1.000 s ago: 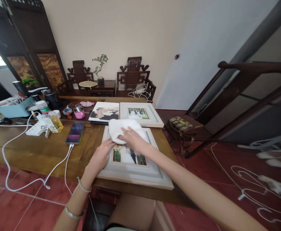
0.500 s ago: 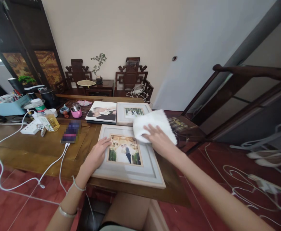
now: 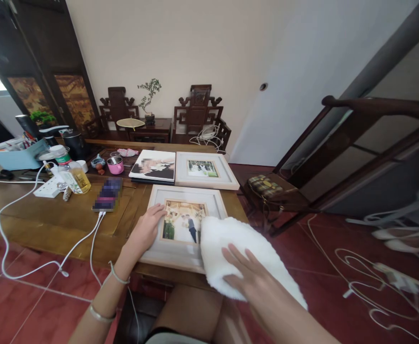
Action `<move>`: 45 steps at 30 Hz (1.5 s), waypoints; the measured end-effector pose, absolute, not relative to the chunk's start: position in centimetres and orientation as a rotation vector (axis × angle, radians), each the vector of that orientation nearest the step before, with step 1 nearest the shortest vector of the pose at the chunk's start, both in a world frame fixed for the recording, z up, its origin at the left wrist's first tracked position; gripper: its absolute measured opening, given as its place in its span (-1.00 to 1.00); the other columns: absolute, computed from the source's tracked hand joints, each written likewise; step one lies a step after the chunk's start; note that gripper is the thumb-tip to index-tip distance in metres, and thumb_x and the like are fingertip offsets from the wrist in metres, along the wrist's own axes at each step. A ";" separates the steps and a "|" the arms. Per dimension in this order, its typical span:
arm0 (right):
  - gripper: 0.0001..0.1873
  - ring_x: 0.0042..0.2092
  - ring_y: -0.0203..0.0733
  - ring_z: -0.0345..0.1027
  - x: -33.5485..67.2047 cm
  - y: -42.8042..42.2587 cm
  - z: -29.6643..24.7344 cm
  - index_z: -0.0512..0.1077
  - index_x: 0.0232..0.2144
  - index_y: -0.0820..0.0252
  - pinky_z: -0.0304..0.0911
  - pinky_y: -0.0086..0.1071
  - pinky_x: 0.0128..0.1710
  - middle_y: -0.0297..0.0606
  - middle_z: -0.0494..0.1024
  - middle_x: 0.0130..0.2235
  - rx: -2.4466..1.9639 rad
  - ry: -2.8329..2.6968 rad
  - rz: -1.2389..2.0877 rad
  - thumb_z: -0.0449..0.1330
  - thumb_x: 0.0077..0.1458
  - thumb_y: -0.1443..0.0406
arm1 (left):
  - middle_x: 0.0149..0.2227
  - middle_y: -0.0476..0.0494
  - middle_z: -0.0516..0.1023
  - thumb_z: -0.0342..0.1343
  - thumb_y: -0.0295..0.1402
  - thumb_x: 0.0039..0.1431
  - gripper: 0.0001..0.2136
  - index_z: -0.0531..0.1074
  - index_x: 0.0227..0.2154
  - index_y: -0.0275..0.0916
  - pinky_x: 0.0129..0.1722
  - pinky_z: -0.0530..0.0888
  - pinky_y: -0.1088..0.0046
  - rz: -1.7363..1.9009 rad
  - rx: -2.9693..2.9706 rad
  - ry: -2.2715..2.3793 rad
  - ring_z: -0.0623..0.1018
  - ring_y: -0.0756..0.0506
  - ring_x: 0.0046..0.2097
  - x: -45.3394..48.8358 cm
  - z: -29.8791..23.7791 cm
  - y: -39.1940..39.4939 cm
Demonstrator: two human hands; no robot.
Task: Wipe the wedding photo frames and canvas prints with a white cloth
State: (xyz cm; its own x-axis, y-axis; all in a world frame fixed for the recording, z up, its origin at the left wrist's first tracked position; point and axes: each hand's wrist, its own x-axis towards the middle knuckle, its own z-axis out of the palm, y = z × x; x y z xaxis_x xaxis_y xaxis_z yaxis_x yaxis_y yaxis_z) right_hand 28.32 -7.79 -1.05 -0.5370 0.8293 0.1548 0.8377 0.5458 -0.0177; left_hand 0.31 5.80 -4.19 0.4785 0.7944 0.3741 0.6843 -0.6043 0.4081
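A pale framed wedding photo (image 3: 180, 198) lies flat at the near edge of the wooden table (image 3: 55, 217). My left hand (image 3: 145, 230) rests flat on the frame's left side, fingers stretched out, holding it down. My right hand (image 3: 247, 274) lies spread on a white fluffy cloth (image 3: 223, 243) that covers the frame's near right corner and hangs past the table edge.
Behind lie a second pale framed photo (image 3: 205, 170) and a photo print (image 3: 154, 166). Left of the frame a phone (image 3: 107, 196) charges on white cables. Further left stand a pink cup (image 3: 115, 166), a bottle (image 3: 73, 177), a power strip (image 3: 47, 188). A wooden bench (image 3: 266, 188) stands right.
My right hand has swept the cloth from the frame's top left across to the top right, then down to its near right corner. My left hand has stayed on the frame's left side.
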 end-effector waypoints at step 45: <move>-0.40 0.23 0.11 -0.01 27.8 5.8 -0.6 0.41 -0.07 0.36 -0.04 0.04 0.17 0.07 0.31 0.12 -1.548 -2.498 -0.261 -0.06 -0.20 0.62 | 0.16 -0.21 0.30 -0.19 -0.71 -0.01 -0.44 0.29 0.08 -0.28 0.20 0.23 0.22 0.733 2.458 1.331 0.27 -0.09 0.20 0.6 -3.3 5.6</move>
State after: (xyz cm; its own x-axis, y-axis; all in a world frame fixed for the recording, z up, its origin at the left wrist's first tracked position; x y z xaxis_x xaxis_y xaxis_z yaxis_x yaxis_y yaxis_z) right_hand 27.84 5.85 -0.59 -0.4360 0.8636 0.2530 0.8973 0.4388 0.0483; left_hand 0.58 5.61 -3.29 0.4557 0.8344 0.3100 0.7076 -0.5509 0.4425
